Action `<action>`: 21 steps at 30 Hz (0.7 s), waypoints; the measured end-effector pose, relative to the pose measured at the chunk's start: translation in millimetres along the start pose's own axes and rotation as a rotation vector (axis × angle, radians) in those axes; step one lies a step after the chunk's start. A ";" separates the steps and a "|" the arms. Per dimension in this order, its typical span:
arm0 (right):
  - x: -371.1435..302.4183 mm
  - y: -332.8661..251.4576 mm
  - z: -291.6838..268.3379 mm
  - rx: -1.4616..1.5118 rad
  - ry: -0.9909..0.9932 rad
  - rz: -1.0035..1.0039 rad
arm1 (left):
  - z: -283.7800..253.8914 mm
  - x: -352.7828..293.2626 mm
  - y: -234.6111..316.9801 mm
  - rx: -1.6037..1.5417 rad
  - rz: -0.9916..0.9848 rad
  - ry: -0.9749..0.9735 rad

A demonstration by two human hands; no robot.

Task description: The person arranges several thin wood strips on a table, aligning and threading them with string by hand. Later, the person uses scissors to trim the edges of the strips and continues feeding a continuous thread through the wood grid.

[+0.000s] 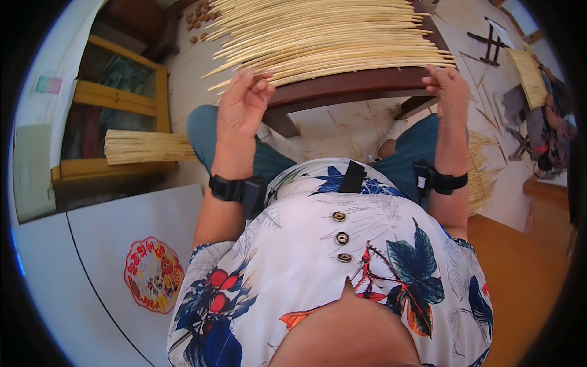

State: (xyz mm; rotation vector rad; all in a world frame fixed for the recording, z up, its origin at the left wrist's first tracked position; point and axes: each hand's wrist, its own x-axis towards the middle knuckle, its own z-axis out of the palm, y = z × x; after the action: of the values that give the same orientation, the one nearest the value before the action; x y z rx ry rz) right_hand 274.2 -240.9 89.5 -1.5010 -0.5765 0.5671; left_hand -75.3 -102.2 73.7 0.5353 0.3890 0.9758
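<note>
Pale, thin straw-coloured stalks (330,38) lie side by side across a dark reddish-brown wooden bench (342,85) in front of me. My left hand (244,103) is raised at the left end of the nearest stalks, its fingers curled and its thumb and forefinger together. At their right end my right hand (449,90) is closed the same way, fingertips close to the stalk tips. Whatever is pinched in either hand is too fine to make out.
A bundle of stalks (147,147) lies left of my knee, and loose stalks (483,171) lie at the right. Farther left stands a yellow-framed cabinet (116,98). Small brown round things (199,15) sit on the floor. Another person (557,122) is at the far right beside a pale slatted panel (527,78).
</note>
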 end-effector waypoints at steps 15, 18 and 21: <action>-0.7 45.4 19.3 -0.823 -0.204 -0.210 | 21.9 -0.9 0.9 -0.015 0.113 -0.018; -10.0 44.5 23.9 -0.797 -0.357 -0.118 | 33.9 -4.5 5.9 -0.022 0.066 -0.050; -11.9 52.6 22.2 -0.927 -0.475 -0.208 | 46.8 -7.9 8.8 0.010 0.045 -0.081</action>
State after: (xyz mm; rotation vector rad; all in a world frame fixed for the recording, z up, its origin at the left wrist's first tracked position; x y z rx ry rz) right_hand 250.9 -232.5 36.7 -2.1340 -1.4902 0.5146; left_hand -60.2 -116.8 117.2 0.5929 0.3111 0.9923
